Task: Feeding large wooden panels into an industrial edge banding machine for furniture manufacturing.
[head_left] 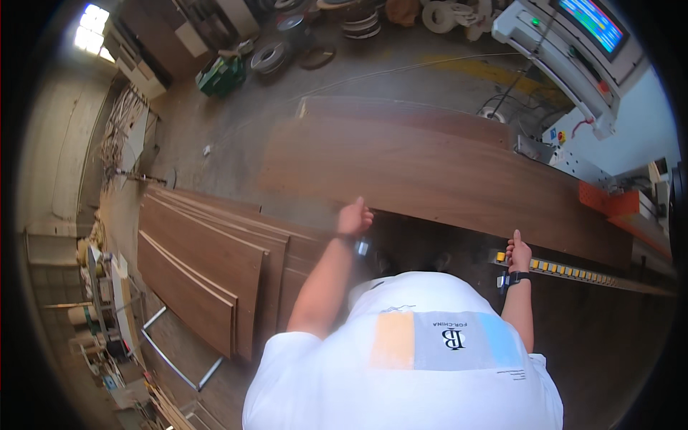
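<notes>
The brown wood panel (430,172) spans the frame's centre, both hands gripping its near edge: left hand (353,217), right hand (519,252). It looks mid-carry (machine (573,50) upper right); next calls for level, even guidance.

Large brown board (437,179) spans 12 to 3 o'clock, blocking forward reach; left hand (354,217) and right hand (519,251) grip its near edge. Stacked panels (215,258) fill 9 o'clock. Machine (573,50) walls off 2 o'clock. Bare floor (229,136) open at 11 o'clock.
</notes>
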Action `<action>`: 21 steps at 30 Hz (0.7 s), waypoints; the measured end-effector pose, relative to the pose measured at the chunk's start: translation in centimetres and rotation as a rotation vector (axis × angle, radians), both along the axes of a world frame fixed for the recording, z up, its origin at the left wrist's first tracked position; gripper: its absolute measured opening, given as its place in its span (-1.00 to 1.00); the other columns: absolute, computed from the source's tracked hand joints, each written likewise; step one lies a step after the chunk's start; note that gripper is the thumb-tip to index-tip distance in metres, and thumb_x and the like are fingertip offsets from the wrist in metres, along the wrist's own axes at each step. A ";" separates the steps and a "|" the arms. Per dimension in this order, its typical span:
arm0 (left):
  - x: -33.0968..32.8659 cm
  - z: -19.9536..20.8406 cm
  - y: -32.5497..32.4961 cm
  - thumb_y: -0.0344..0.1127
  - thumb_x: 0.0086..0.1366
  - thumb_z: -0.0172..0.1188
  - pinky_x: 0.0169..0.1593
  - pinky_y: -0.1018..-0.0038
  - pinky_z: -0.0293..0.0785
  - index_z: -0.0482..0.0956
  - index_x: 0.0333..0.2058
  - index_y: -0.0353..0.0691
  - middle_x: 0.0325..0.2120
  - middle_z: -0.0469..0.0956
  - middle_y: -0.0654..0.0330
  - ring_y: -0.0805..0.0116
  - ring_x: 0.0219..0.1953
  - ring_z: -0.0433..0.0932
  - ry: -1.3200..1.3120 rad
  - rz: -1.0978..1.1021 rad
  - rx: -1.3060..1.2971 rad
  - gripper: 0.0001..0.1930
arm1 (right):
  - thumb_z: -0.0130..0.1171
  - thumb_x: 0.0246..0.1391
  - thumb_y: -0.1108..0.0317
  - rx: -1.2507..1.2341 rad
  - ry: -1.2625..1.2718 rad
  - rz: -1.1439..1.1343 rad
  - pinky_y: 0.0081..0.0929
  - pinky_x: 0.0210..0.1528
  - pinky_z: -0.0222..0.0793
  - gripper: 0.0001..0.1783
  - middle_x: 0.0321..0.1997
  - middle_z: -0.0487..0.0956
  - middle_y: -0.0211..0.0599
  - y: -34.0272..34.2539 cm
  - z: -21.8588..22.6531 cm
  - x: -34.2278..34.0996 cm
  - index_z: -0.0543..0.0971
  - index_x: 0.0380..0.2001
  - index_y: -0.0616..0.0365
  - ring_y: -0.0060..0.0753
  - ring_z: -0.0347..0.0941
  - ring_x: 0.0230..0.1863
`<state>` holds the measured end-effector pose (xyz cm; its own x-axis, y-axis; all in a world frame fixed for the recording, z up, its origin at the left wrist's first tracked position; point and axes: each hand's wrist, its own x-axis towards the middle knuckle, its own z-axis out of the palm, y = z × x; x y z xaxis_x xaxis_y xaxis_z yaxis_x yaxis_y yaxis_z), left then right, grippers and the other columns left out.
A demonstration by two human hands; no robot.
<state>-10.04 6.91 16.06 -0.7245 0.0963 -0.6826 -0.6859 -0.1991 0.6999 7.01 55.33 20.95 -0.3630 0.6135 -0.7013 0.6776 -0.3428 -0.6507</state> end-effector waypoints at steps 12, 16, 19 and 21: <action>-5.0 -0.1 -13.6 0.07 0.37 0.11 -0.70 0.65 0.19 0.37 -0.47 -0.18 -0.69 0.37 0.31 0.56 -0.71 0.32 0.141 0.276 -0.166 -0.57 | 0.17 0.18 -0.12 -0.128 0.038 0.165 -0.83 -0.71 0.09 -0.57 -0.68 0.39 -0.63 -13.6 0.6 -5.0 0.53 -0.47 0.03 -0.78 0.24 -0.74; -6.3 -0.6 -16.7 0.09 0.33 0.16 -0.70 0.65 0.20 0.38 -0.49 -0.17 -0.71 0.37 0.33 0.57 -0.75 0.29 0.143 0.292 -0.218 -0.56 | 0.17 0.19 -0.10 -0.135 0.040 0.154 -0.85 -0.71 0.09 -0.57 -0.67 0.40 -0.61 -16.5 0.8 -6.1 0.52 -0.47 0.05 -0.79 0.24 -0.73; -6.6 -0.6 -17.1 0.08 0.35 0.14 -0.70 0.64 0.22 0.42 -0.48 -0.18 -0.71 0.40 0.31 0.58 -0.75 0.31 0.162 0.196 -0.240 -0.58 | 0.16 0.19 -0.12 -0.117 0.048 0.177 -0.82 -0.70 0.08 -0.55 -0.66 0.42 -0.60 -17.9 0.8 -6.8 0.53 -0.46 0.06 -0.78 0.25 -0.73; -6.1 -0.6 -16.5 0.07 0.36 0.13 -0.69 0.64 0.23 0.43 -0.47 -0.18 -0.70 0.43 0.30 0.57 -0.75 0.33 0.162 0.100 -0.273 -0.58 | 0.14 0.19 -0.14 -0.119 0.066 0.221 -0.79 -0.69 0.07 -0.53 -0.65 0.43 -0.58 -18.5 0.7 -7.0 0.54 -0.45 0.07 -0.77 0.25 -0.72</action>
